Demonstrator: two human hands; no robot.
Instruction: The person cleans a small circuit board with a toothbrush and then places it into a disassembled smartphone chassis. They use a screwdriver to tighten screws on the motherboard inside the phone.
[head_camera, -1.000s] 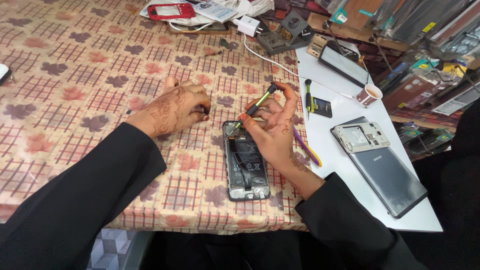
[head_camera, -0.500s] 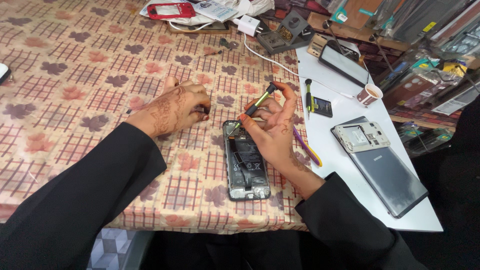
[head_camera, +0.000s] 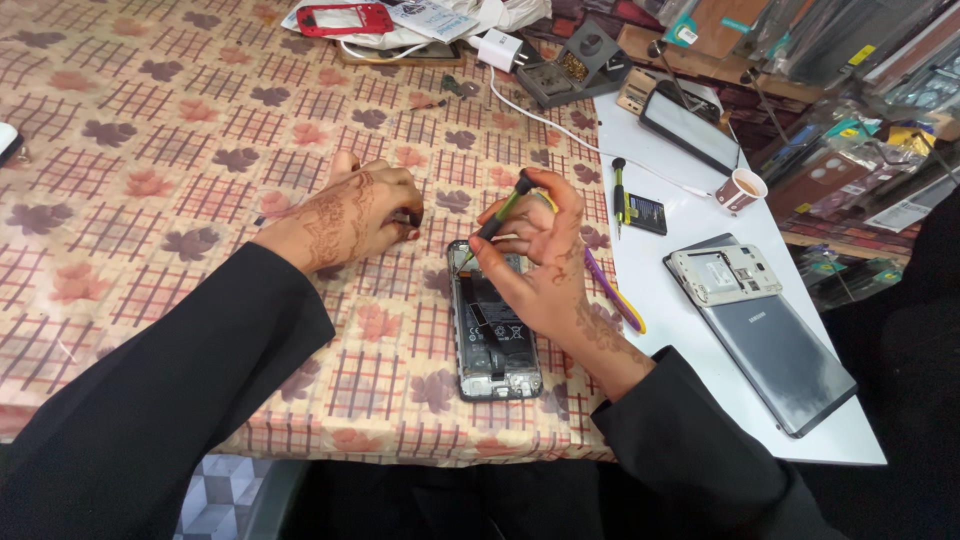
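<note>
Pinching a screwdriver (head_camera: 503, 213) in right hand (head_camera: 540, 262) fingers over opened phone (head_camera: 492, 330), left hand (head_camera: 345, 213) fingers curled, contents hidden.

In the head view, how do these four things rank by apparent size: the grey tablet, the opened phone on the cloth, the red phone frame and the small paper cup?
Largest to smallest, as they look:
1. grey tablet
2. opened phone
3. red phone frame
4. paper cup

The red frame lies farther from the camera than the opened phone, so their order is unsure.

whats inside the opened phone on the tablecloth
Inside the opened phone: a black battery and lower circuit parts. The right hand with its screwdriver covers the top.
</note>
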